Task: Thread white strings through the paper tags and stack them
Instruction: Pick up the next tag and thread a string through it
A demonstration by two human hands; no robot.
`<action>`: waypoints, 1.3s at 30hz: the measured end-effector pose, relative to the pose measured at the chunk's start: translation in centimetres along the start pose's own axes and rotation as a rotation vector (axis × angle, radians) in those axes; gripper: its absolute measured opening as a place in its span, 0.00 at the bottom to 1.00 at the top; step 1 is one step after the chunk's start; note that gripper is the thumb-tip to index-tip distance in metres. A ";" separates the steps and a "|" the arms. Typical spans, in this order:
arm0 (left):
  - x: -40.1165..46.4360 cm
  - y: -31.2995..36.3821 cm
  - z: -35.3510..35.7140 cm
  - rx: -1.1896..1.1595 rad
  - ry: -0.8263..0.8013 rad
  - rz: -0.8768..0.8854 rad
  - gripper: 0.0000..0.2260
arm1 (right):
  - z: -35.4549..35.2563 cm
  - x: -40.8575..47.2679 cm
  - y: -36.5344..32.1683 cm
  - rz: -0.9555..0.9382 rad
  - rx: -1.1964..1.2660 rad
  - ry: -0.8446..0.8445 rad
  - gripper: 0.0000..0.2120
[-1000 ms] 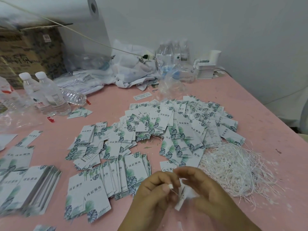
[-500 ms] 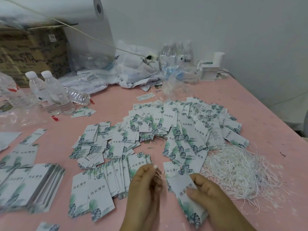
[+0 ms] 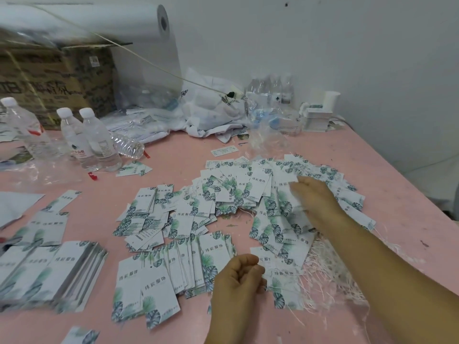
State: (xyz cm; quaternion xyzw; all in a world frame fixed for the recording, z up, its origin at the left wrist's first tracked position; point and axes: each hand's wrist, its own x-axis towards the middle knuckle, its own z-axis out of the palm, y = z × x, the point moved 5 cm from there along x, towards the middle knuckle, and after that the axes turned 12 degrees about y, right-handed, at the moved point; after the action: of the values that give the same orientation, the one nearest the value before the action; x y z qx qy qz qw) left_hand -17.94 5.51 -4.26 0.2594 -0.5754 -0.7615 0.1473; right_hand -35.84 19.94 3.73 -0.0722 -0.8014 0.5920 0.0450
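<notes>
A wide heap of white paper tags [image 3: 248, 189] with green leaf prints covers the middle of the pink table [image 3: 402, 199]. My right hand [image 3: 315, 199] reaches over the heap's right part, its blurred fingers lying on the tags. My left hand [image 3: 238, 281] hovers near the front, fingers loosely curled, with nothing seen in it. Beside it a fanned row of tags [image 3: 193, 264] lies flat. A tangle of white strings [image 3: 330, 276] spreads under my right forearm, with a single tag [image 3: 288, 291] at its edge. A thick tag stack [image 3: 62, 269] sits at the left.
Three water bottles [image 3: 99, 140] stand at the back left before a cardboard box [image 3: 49, 78] and a large white roll [image 3: 99, 23]. Crumpled plastic bags [image 3: 213, 112] and a small card stack [image 3: 315, 120] line the wall. The table edge runs along the right.
My hands have parted. The right hand, which held a tag near the front, has swung forward onto the heap. The left hand stays near the front and no longer pinches the string.
</notes>
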 end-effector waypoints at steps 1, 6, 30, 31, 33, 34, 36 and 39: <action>-0.1 0.1 0.0 0.007 -0.007 0.003 0.05 | 0.0 1.0 0.2 -0.041 -0.136 0.030 0.14; 0.0 0.2 0.1 -0.050 0.013 -0.015 0.05 | -0.9 -2.5 2.5 -0.307 -0.317 0.120 0.14; 1.8 0.1 -4.1 -0.247 0.513 0.077 0.15 | 8.4 -10.9 5.3 -0.221 -0.506 -0.389 0.17; 1.8 0.2 -4.2 -0.242 0.511 0.070 0.15 | 8.1 -10.9 5.2 -0.228 -0.479 -0.378 0.17; 1.8 0.0 -4.0 -0.257 0.490 0.025 0.12 | 6.7 -10.8 5.3 -0.163 -0.305 -0.327 0.16; 1.9 -0.2 -3.7 -0.269 0.461 0.010 0.09 | 5.8 -10.9 5.5 -0.101 -0.181 -0.297 0.17; 1.8 -0.5 -2.7 -0.350 0.310 -0.035 0.07 | 4.2 -11.6 5.9 0.010 0.000 -0.299 0.17; 0.9 -1.2 0.1 -0.442 0.001 -0.265 0.23 | 3.3 -13.2 6.0 0.049 0.016 -0.369 0.15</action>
State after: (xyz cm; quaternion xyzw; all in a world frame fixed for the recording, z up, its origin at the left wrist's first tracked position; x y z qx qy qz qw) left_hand -18.62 5.47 -5.56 0.2942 -0.3559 -0.8814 0.0998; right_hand -22.93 16.33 -2.75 0.0186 -0.7893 0.6026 -0.1166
